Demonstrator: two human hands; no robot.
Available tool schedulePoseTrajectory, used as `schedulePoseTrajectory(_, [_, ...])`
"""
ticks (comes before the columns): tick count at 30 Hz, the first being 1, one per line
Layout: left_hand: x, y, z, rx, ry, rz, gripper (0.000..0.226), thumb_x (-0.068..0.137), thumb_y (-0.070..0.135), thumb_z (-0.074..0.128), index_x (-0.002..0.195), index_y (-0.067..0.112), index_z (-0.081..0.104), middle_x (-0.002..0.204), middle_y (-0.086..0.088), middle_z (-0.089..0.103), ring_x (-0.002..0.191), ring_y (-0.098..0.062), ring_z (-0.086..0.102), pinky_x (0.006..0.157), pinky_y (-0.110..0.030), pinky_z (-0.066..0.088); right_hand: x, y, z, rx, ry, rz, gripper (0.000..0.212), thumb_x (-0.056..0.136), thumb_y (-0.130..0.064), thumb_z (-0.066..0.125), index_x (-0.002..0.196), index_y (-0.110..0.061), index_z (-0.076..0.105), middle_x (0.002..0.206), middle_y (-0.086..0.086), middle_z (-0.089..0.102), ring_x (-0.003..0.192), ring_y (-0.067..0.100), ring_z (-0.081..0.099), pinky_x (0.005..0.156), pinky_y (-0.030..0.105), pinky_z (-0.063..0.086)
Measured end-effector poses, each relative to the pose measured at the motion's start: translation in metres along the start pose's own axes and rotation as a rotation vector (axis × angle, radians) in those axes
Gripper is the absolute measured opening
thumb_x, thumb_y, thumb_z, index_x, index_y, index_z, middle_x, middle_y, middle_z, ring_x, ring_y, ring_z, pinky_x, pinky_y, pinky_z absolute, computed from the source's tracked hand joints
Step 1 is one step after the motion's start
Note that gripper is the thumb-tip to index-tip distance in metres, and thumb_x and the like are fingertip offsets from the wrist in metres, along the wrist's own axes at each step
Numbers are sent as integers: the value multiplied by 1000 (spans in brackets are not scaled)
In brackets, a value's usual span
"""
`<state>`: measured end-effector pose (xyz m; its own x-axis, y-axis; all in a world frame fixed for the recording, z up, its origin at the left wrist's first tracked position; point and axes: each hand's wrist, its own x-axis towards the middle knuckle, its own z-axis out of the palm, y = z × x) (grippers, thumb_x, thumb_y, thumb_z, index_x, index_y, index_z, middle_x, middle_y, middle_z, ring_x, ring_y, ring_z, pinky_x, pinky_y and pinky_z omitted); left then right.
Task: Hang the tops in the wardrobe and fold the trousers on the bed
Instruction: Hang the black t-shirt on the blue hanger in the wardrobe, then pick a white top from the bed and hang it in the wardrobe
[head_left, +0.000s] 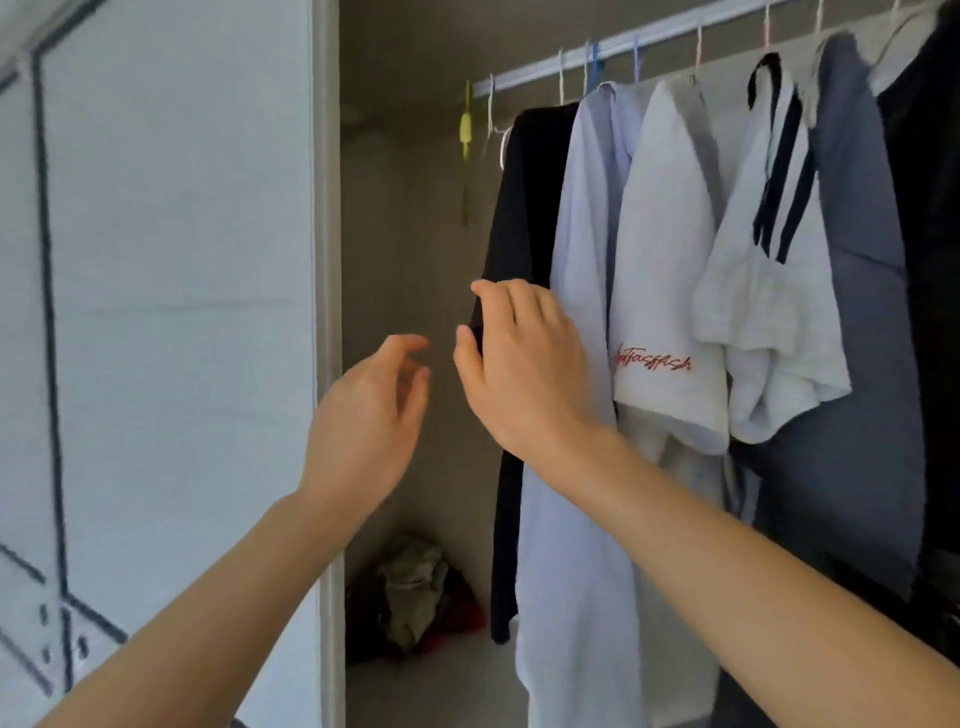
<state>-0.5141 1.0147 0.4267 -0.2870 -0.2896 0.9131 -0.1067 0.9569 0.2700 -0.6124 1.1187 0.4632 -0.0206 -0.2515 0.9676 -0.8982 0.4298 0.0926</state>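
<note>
right hand (519, 364) pinches black top (530, 197) edge between thumb and fingers | left hand (363, 410) loose, empty, just left of grip | light-blue shirt (587, 218) just right of it

Wardrobe (328, 260) open, white door panel (156, 260) at left. Rail (623, 39) runs up to the right and carries hangers. On it, left to right: black top (524, 208), light blue shirt (582, 519), white T-shirt (670, 260) with red script on the sleeve, white top with dark stripes (753, 291), grey-blue garment (862, 364). Yellow item (466, 130) hangs from the rail's left end, apart from the clothes. Crumpled clothes pile (415, 587) on the wardrobe floor. Left hand (363, 415) raised, fingers loosely curled, holding nothing. Right hand (524, 374) at the black top's sleeve edge, thumb and fingers either side of the fabric; actual pinch not discernible, frame blurred
</note>
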Motion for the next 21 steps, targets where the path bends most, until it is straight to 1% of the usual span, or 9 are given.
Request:
schedulePoseTrajectory(1, [-11, 2, -8, 59, 12, -30, 29, 102, 30, 47, 130, 27, 53, 103, 13, 65, 84, -8, 59, 72, -23, 47, -9, -4, -2, 57, 6, -6, 39, 94, -30, 52, 125, -7, 56, 116, 9, 62, 109, 30, 56, 84, 40, 49])
schedulePoseTrajectory(3, [-35, 6, -24, 163, 32, -98, 27, 102, 31, 45, 128, 28, 53, 99, 11, 63, 82, -14, 59, 72, -33, 50, -29, -13, -7, 168, -2, -18, 39, 94, -29, 54, 124, -5, 57, 116, 11, 63, 109, 32, 57, 86, 41, 51])
schedulePoseTrajectory(5, [-60, 9, -40, 268, 46, -139, 28, 102, 31, 45, 128, 27, 54, 98, 10, 63, 80, -14, 60, 70, -32, 49, -49, -26, -12, 273, -31, -33, 39, 93, -29, 56, 124, -5, 58, 116, 12, 64, 109, 32, 59, 89, 41, 51])
schedulePoseTrajectory(7, [-85, 11, -58, 371, 57, -174, 28, 101, 30, 47, 127, 26, 55, 95, 11, 61, 77, -13, 58, 67, -29, 45, -68, -40, -16, 370, -59, -59, 38, 93, -30, 57, 123, -6, 60, 117, 11, 65, 109, 30, 60, 90, 38, 51])
schedulePoseTrajectory(11, [-132, 12, -98, 531, 68, -223, 25, 99, 26, 50, 123, 23, 59, 87, 15, 56, 76, -14, 57, 66, -33, 47, -105, -72, -20, 567, -145, -112, 39, 94, -29, 55, 125, -6, 57, 119, 12, 64, 109, 30, 60, 89, 39, 51])
schedulePoseTrajectory(14, [-167, 6, -126, 632, 54, -281, 24, 99, 24, 52, 122, 21, 59, 86, 13, 58, 76, -16, 58, 63, -32, 47, -130, -99, -16, 638, -204, -155, 40, 95, -28, 55, 129, -7, 54, 121, 10, 63, 113, 27, 57, 91, 37, 49])
schedulePoseTrajectory(16, [-192, 1, -145, 676, 37, -321, 24, 99, 23, 52, 122, 21, 58, 89, 8, 64, 78, -19, 62, 64, -38, 53, -148, -118, -12, 697, -257, -189, 40, 95, -27, 54, 129, -7, 53, 121, 10, 62, 114, 26, 55, 92, 37, 49])
schedulePoseTrajectory(18, [-216, -5, -161, 726, 14, -350, 23, 99, 23, 52, 121, 18, 58, 89, 3, 66, 80, -21, 62, 63, -42, 55, -167, -137, -7, 750, -307, -214, 39, 95, -25, 55, 128, -6, 53, 121, 11, 62, 114, 28, 55, 93, 39, 49])
schedulePoseTrajectory(21, [-254, -16, -180, 816, -1, -391, 22, 99, 23, 53, 118, 15, 60, 84, 8, 59, 76, -19, 60, 58, -37, 52, -198, -169, 1, 818, -371, -229, 36, 93, -20, 56, 125, -3, 56, 114, 13, 64, 108, 31, 57, 88, 41, 50])
